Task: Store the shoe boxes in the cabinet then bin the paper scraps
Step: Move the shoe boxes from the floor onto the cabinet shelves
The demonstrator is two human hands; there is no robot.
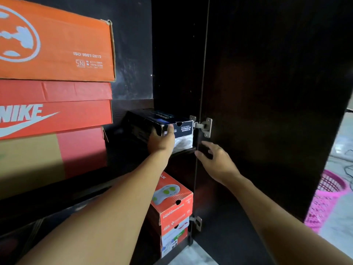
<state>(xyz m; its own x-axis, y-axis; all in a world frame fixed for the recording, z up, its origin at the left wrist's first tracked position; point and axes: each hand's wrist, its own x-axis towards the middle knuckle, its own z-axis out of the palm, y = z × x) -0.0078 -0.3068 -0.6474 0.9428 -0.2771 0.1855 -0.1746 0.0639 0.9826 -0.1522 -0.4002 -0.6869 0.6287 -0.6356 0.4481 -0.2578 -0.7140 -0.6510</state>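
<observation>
A black and blue shoe box (150, 121) lies on a shelf deep inside the dark cabinet (177, 73). My left hand (162, 139) presses flat against the box's front corner, fingers up over its end. To the right, my right hand (215, 159) hovers with fingers spread, holding nothing, just in front of the shelf edge (184, 151). On the level below sits an orange shoe box (172, 197) stacked on a white one (174, 240). No paper scraps are in view.
At left stand an orange box (57, 46), a red Nike box (55, 108) and a red and tan box (53, 159). The open cabinet door (267, 111) hangs at right on metal hinges (205, 126). A pink mesh basket (324, 199) stands on the floor beyond it.
</observation>
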